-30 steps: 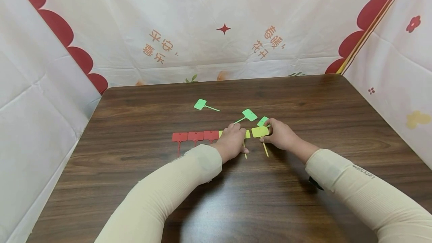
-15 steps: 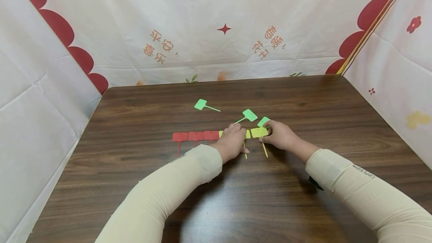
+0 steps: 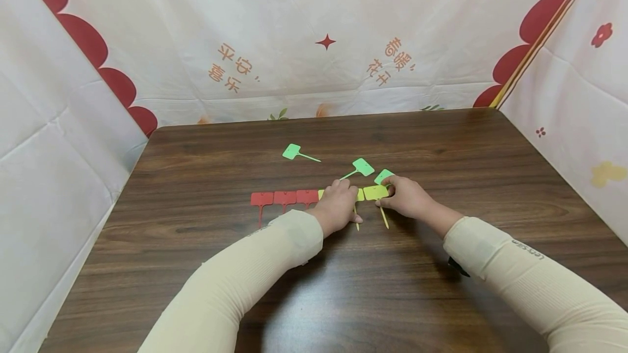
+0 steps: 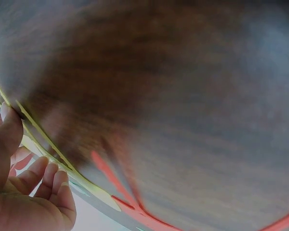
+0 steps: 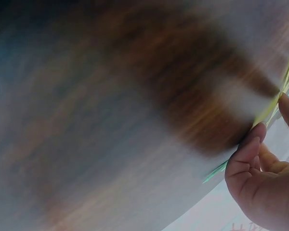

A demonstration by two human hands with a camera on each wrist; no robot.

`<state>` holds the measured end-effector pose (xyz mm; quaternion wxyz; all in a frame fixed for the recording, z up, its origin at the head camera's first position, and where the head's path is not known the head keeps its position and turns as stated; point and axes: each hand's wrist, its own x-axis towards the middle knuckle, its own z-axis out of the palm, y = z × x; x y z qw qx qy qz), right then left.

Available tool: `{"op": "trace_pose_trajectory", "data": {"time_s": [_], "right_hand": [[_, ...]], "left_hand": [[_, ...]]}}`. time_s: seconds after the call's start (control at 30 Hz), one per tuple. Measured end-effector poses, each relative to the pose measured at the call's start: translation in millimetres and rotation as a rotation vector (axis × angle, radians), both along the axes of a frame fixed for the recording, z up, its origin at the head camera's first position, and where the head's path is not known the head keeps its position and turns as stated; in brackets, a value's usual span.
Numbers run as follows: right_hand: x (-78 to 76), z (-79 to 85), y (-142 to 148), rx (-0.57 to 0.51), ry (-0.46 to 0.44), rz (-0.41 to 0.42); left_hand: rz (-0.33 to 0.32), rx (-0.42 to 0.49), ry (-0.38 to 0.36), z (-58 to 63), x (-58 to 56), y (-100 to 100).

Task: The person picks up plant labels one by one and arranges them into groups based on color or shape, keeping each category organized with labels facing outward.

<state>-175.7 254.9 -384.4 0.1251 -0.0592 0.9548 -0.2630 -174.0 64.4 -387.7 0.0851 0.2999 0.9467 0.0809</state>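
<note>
Flat T-shaped plant labels lie on the brown table. In the head view, red plant labels (image 3: 261, 199) form the left part of a row, and yellow ones continue it rightward. My left hand (image 3: 336, 206) covers much of the yellow part, its thumb near the stem of one yellow plant label (image 3: 360, 195) and its fingertips near the top edge. My right hand (image 3: 411, 196) pinches the right edge of the rightmost yellow plant label (image 3: 375, 193), which lies very close to its neighbour, stem slightly slanted. Whether they touch cannot be told. A green plant label (image 3: 384, 176) lies just behind my right fingers.
Behind the row lie another green plant label (image 3: 363, 166), its stem pointing to the left hand, and a further green one (image 3: 291, 151) farther left. The brown table (image 3: 206, 298) ends at a printed white cloth (image 3: 294, 80) at the back.
My right hand has slid the rightmost yellow plant label slightly left, narrowing the gap to its neighbour. My left hand has stayed in place.
</note>
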Motion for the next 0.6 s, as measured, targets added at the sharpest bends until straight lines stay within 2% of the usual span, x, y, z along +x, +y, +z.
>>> {"op": "trace_pose_trajectory", "data": {"time_s": [0.6], "right_hand": [[-0.4,0.9,-3.5,0.021,0.017,-0.004]], "left_hand": [[-0.005,0.028,0.010,0.5,0.9,-1.4]]}}
